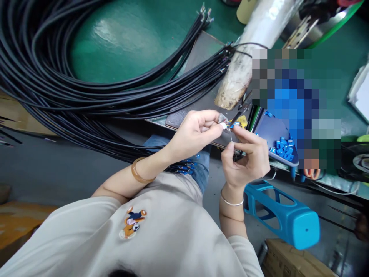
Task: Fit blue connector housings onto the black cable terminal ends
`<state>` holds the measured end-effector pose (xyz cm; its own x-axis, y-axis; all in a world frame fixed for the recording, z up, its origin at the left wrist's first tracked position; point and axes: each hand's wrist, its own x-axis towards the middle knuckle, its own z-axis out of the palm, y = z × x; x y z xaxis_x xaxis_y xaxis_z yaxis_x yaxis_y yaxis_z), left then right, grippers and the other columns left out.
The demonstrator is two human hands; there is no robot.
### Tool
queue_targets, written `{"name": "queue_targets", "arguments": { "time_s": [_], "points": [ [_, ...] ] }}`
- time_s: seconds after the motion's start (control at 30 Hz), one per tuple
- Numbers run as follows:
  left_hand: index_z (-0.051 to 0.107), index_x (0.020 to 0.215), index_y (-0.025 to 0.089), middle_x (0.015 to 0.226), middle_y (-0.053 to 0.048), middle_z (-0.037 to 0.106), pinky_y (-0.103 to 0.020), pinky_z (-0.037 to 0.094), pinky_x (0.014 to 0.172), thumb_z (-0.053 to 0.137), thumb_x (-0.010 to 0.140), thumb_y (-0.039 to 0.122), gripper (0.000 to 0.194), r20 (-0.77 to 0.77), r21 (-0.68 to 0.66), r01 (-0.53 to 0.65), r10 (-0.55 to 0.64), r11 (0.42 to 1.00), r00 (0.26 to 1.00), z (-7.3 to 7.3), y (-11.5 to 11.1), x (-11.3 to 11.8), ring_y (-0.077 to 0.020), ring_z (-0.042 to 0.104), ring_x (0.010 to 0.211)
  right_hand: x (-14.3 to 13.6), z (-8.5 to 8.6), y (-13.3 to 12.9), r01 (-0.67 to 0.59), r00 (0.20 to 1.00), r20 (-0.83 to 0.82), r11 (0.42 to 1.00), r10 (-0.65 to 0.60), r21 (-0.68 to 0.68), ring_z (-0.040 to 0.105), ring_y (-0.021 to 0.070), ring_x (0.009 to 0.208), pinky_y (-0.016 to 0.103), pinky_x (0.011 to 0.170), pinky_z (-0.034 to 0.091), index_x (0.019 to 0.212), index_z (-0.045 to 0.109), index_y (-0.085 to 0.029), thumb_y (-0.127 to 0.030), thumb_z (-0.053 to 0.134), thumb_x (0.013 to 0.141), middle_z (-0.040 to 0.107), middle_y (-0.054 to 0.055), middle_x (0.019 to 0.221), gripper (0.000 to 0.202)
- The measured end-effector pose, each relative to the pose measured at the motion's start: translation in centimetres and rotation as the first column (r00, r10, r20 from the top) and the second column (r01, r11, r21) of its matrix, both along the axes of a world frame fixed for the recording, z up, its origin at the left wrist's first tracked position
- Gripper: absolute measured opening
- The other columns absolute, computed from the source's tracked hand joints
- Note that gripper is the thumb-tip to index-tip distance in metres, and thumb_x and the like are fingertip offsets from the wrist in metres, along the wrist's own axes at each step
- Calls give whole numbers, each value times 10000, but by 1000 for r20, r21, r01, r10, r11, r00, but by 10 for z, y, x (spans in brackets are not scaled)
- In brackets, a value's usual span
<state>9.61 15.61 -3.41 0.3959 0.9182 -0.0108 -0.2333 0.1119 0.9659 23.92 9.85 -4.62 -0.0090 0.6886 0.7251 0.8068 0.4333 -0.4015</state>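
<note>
My left hand [198, 130] is closed, thumb and fingers pinching a cable end with fine coloured wires [226, 124] fanning out. A small blue connector [235, 124] sits beside these wires, at the tip of my right index finger. My right hand [246, 157] is closed too, its thumb and a finger pinching a thin pale wire [231, 135] that runs up to the cable end. Dark metal tool jaws [240, 111] stand just above the fingertips, next to a yellow piece [243, 121]. Finer detail between the fingers is too small to make out.
A thick bundle of black cables [115, 96] crosses the green table from the left. More cables with blue ends [186, 166] lie over my lap. A plastic-wrapped roll [245, 57] stands behind my hands. Rightward are a tray [265, 132] of blue connectors [284, 148] and a blue stool [288, 217].
</note>
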Motion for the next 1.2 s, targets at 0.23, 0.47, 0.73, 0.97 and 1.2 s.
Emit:
{"name": "queue_targets", "arguments": {
  "time_s": [0.23, 0.47, 0.73, 0.97, 1.2],
  "points": [
    [561, 702, 139, 557, 39, 452, -193, 297, 474, 576, 874, 192, 180, -21, 0, 8, -8, 1000, 1000, 0, -2, -2, -44, 380, 496, -3, 2, -1, 8, 1000, -22, 999, -7, 40, 733, 173, 901, 325, 748, 652, 817, 577, -207, -53, 672, 769, 759, 39, 1036, 187],
    [578, 725, 139, 589, 30, 460, -187, 304, 469, 587, 876, 215, 169, -20, -23, 18, -19, 1000, 1000, -5, -2, -2, -45, 392, 504, -1, 0, -1, 22, 1000, -11, 1000, -21, 15, 732, 158, 898, 304, 765, 644, 837, 580, -209, -53, 674, 783, 756, 28, 1020, 190],
    [567, 710, 138, 579, 36, 473, -174, 310, 467, 595, 867, 212, 176, -2, 4, 16, -16, 1000, 1000, -1, -2, -2, -43, 401, 507, -4, 6, -1, 27, 1000, 4, 999, -27, 23, 735, 166, 900, 325, 762, 663, 826, 592, -194, -69, 691, 775, 755, 40, 1024, 167],
    [544, 694, 150, 521, 47, 442, -196, 262, 455, 574, 867, 222, 189, -44, -51, 60, -63, 997, 997, -1, -2, -5, -46, 363, 470, -1, 3, -3, 36, 999, 21, 999, -36, -12, 739, 162, 893, 319, 745, 648, 821, 558, -242, -114, 653, 818, 760, 19, 1018, 160],
    [540, 657, 155, 494, 39, 460, -210, 264, 454, 581, 852, 212, 207, -68, -83, 94, -100, 992, 993, 3, -1, -6, -55, 374, 456, -1, 3, -1, -32, 979, -204, 998, 19, -62, 733, 170, 870, 347, 750, 650, 820, 585, -207, -100, 658, 808, 750, 25, 976, 130]
  ]
}}
